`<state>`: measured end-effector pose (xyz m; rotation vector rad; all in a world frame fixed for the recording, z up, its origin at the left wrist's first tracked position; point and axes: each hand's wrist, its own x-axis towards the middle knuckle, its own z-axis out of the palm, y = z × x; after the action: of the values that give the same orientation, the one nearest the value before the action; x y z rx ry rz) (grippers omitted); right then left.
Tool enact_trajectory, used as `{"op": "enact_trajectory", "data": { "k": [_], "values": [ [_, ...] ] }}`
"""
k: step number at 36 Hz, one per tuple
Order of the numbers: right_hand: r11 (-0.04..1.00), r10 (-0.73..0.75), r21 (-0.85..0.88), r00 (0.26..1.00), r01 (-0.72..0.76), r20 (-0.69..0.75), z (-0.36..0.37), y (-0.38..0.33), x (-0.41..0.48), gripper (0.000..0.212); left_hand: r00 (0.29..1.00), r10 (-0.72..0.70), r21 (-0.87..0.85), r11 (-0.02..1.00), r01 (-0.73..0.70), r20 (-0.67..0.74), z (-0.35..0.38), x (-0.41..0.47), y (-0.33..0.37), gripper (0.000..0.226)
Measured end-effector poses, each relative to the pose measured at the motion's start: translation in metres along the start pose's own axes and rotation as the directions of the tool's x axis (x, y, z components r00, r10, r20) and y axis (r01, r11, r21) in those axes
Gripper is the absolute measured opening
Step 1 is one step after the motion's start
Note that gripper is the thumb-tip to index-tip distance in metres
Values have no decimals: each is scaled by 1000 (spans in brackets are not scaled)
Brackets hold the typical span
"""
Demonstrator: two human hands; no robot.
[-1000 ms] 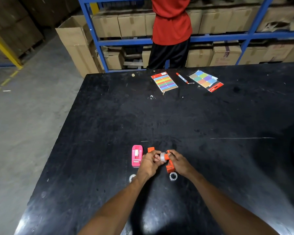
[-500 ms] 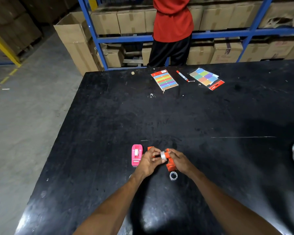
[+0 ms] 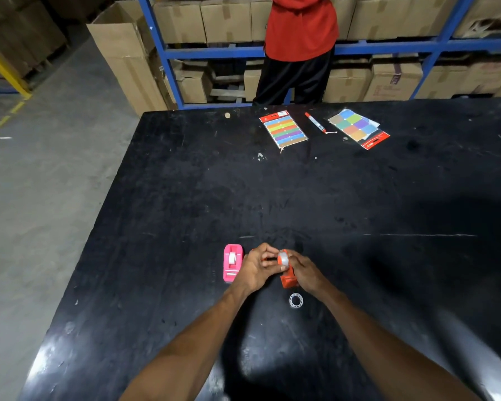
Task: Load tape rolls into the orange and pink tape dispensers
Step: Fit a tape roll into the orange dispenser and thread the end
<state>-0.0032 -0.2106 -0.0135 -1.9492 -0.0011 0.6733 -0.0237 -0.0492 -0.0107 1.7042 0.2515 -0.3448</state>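
The pink tape dispenser (image 3: 232,262) stands on the black table (image 3: 359,198) with a white tape roll seated in it. Just to its right, my left hand (image 3: 256,269) and my right hand (image 3: 305,270) meet over the orange tape dispenser (image 3: 288,277). A clear tape roll (image 3: 283,259) sits between my fingertips at the dispenser's top end. My right hand wraps the dispenser's body; my left fingers pinch at the roll and an orange piece, mostly hidden. A second clear tape roll (image 3: 296,300) lies flat on the table just in front of the orange dispenser.
At the table's far edge lie a card of coloured strips (image 3: 284,129), a red marker (image 3: 315,122) and a pack of coloured labels (image 3: 357,128). A person in a red shirt (image 3: 300,27) stands behind the table at blue shelving with cardboard boxes. The floor drops off left.
My hands stay on the orange dispenser and the roll; my left fingers have shifted slightly over the orange piece. The view has tilted a little, and the loose roll on the left is now hidden.
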Motion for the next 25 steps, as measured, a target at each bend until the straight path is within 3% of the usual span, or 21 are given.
{"op": "enact_trajectory", "data": {
  "k": [5,7,10,13,17,25],
  "values": [
    [1000,15,-3,997,-15,-69,-1,3,5,36,998,-31,18,999,30,53,-5,7,-2,57],
    [1000,15,0,994,-15,-110,-4,4,7,34,997,-70,44,997,68,45,-9,10,-3,46],
    [1000,12,-9,992,-13,-129,-8,7,8,32,988,-92,248,961,121,-126,-10,14,-5,32],
    [999,10,-44,991,-16,-130,-12,9,11,34,976,25,557,825,102,-215,-7,16,-16,34],
    [999,20,-42,992,-25,-123,-13,12,14,33,991,10,808,580,102,-132,5,17,-20,43],
    [997,41,-55,992,-48,-118,-9,21,7,31,975,-39,854,476,211,-219,25,22,-25,61]
  ]
}}
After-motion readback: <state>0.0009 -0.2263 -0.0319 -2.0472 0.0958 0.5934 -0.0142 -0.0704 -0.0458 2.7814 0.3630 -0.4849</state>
